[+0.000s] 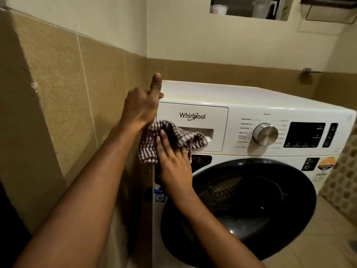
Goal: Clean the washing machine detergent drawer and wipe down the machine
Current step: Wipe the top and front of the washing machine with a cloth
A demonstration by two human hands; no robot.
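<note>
Tan tiled wall (58, 93) is running down the left and hugging the washing machine (231, 95) really tight, so barely any room on that side. Left hand (140, 107) is sitting at the machine's top-left corner, one digit sticking straight up and the rest curled; can't tell if it's actually gripping the edge. Just below it, the right hand (173, 161) is lying flat with straight fingers, pressing a checked cloth (148, 149) onto the lower left of the detergent drawer (193, 115). The drawer is looking flush with the panel, and the cloth is bunching over its handle recess. Silver dial (265, 134) and dark display (305, 134) are sitting well clear to the right, with the round door (251, 200) below. Floor (318, 238) is opening up on the right. Up top, a wall niche is holding a jug (263, 7) and a white tub (218, 9).
</note>
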